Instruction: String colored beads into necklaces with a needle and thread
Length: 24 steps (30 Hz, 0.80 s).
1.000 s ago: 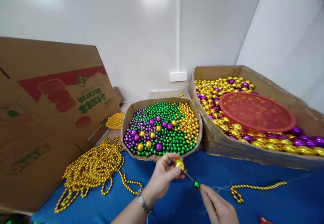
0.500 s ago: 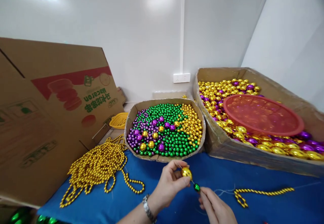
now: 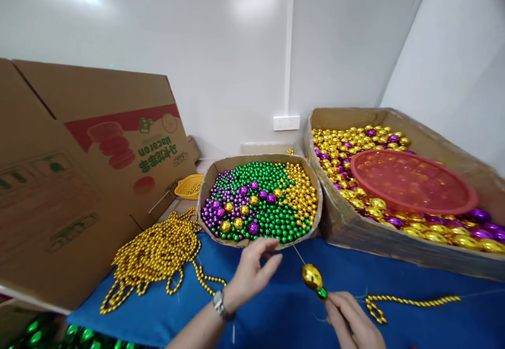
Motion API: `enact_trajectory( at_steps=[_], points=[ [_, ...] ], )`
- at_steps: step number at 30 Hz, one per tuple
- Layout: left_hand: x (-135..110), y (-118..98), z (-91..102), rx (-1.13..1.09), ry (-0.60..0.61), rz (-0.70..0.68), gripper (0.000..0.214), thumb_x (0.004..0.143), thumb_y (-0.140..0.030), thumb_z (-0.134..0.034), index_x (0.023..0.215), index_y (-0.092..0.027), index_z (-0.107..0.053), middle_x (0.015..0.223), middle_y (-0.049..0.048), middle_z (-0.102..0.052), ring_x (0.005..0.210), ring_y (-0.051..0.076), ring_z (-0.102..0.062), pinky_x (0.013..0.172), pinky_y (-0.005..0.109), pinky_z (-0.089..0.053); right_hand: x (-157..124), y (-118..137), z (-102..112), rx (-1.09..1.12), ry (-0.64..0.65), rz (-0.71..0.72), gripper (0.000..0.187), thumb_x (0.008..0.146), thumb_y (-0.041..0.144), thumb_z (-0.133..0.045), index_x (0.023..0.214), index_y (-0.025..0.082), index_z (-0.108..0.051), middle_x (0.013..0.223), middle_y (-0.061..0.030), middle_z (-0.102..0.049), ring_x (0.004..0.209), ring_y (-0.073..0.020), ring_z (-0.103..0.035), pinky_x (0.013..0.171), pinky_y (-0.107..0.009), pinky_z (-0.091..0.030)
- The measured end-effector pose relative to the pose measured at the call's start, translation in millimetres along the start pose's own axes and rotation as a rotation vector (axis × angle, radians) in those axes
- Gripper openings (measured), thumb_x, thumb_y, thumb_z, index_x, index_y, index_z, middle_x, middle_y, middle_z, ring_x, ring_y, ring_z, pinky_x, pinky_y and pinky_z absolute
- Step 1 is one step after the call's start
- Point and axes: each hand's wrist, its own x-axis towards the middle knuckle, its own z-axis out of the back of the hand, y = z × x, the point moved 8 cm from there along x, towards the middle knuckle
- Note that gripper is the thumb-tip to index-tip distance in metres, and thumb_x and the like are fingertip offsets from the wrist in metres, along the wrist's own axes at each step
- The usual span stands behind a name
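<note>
My right hand [image 3: 353,320] pinches at a small shiny green bead [image 3: 322,293], at the lower right of centre. Against that bead sits a large gold bead [image 3: 312,276], and a thin needle [image 3: 299,255] or stiff thread sticks out of it toward the upper left. My left hand [image 3: 254,267], with a metal watch [image 3: 219,305] on its wrist, holds nothing, thumb and fingers apart. Its fingertips are close to the front rim of a cardboard box [image 3: 232,244] filled with small green beads [image 3: 282,215], gold beads [image 3: 302,191] and purple beads [image 3: 226,186].
A gold bead chain pile [image 3: 158,252] lies left on the blue cloth [image 3: 272,312], beside a leaning carton [image 3: 90,181]. At right stands a large box [image 3: 355,252] of gold and purple beads with a red basket [image 3: 414,181]. A short gold strand [image 3: 414,301] lies below it.
My left hand has let go of the large gold bead and moved up-left, its fingers spreading. The gold bead now rests against the green one at my right hand, which shifted slightly right.
</note>
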Motion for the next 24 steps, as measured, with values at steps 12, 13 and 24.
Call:
enact_trajectory(
  at_steps=[12, 13, 24],
  points=[
    [48.0, 18.5, 54.7, 0.58, -0.082, -0.111, 0.019, 0.086, -0.023, -0.051, 0.1, -0.019, -0.063, 0.097, 0.0063, -0.068, 0.087, 0.019, -0.063, 0.08, 0.031, -0.049, -9.2, -11.2, -1.7, -0.051, -0.009, -0.036, 0.016, 0.093, 0.032, -0.045, 0.099, 0.023, -0.058, 0.082, -0.0023, -0.063, 0.07, -0.0132, -0.064, 0.064, -0.018, -0.051],
    [49.9, 18.0, 47.7, 0.594, -0.048, -0.113, 0.019, 0.086, -0.023, -0.052, 0.1, -0.02, -0.064, 0.097, 0.0064, -0.068, 0.087, 0.019, -0.063, 0.08, 0.031, -0.048, -9.1, -12.0, -1.7, -0.053, -0.01, -0.041, 0.017, 0.093, 0.033, -0.045, 0.098, 0.023, -0.059, 0.081, -0.0027, -0.063, 0.07, -0.0138, -0.064, 0.065, -0.019, -0.051],
    [63.1, 15.9, 16.8, 0.624, 0.062, -0.131, 0.02, 0.087, -0.025, -0.05, 0.101, -0.02, -0.063, 0.099, 0.0061, -0.068, 0.09, 0.02, -0.063, 0.079, 0.03, -0.047, -4.5, -3.4, 3.1, -0.075, -0.001, -0.135, 0.025, 0.095, 0.036, -0.041, 0.093, 0.022, -0.061, 0.079, -0.0029, -0.062, 0.068, -0.0137, -0.063, 0.062, -0.02, -0.05]
  ],
)
